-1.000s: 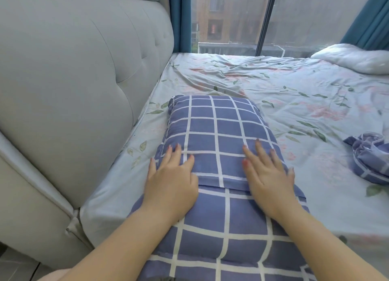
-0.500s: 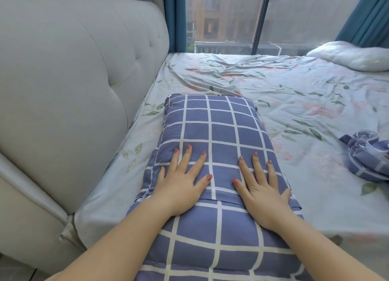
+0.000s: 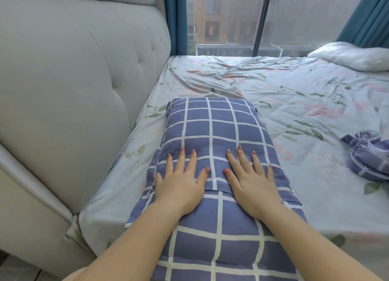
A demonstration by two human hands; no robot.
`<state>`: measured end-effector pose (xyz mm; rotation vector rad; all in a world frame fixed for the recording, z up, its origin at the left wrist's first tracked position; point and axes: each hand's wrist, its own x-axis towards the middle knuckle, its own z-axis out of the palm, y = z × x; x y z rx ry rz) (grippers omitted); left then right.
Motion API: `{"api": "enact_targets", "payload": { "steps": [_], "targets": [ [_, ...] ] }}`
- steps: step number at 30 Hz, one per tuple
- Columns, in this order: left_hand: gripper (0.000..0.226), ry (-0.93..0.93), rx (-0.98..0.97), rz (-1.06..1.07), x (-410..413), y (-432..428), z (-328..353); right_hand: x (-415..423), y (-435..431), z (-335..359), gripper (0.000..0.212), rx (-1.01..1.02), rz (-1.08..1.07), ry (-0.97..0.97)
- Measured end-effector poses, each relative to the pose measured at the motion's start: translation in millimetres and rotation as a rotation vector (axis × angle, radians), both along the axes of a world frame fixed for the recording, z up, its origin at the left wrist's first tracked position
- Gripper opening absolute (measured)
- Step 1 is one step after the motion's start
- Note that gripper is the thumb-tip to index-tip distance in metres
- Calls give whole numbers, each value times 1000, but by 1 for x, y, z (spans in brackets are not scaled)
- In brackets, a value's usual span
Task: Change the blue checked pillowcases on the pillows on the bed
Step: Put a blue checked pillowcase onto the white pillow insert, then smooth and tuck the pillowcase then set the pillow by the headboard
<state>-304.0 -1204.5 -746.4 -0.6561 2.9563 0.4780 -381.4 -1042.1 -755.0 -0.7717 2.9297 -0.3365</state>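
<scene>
Flattening the checked pillow

My left hand [image 3: 179,185] and right hand [image 3: 251,182] are pressing flat, fingers straight, on the pillow [image 3: 212,129]; its long axis is stretching straight away from both, equally near.

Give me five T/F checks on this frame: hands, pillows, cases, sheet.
1. The left hand and right hand lie flat on the checked pillow. True.
2. The right hand grips the crumpled case. False: the case lies apart on the sheet, untouched.
3. A white pillow lies at the bed's far right. True.
4. The sheet is plain white. False: it has a leaf and flower print.
5. The checked pillow stands against the headboard. False: it lies flat on the sheet, apart from it.
</scene>
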Motion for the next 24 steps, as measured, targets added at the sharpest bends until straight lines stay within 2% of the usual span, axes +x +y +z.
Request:
{"api": "enact_targets", "payload": {
  "steps": [5,10,12,16,20,24],
  "targets": [
    [63,10,-26,16,-29,-13,-22,-21,-18,-28,77,1,-38,64],
    [64,15,-110,47,-62,-25,-38,-51,-36,-44,78,12,-39,109],
    [64,7,-102,55,-81,-32,-39,-68,-43,-46,74,23,-32,98],
    [64,-27,-58,56,-109,-42,-34,-94,-54,-43,55,14,-27,65],
    [64,-1,-139,3,-91,-35,-34,-76,-44,-41,58,25,2,81],
    [67,79,-279,-54,-45,-14,-41,-37,-23,-42,76,33,41,119]
  ]
}}
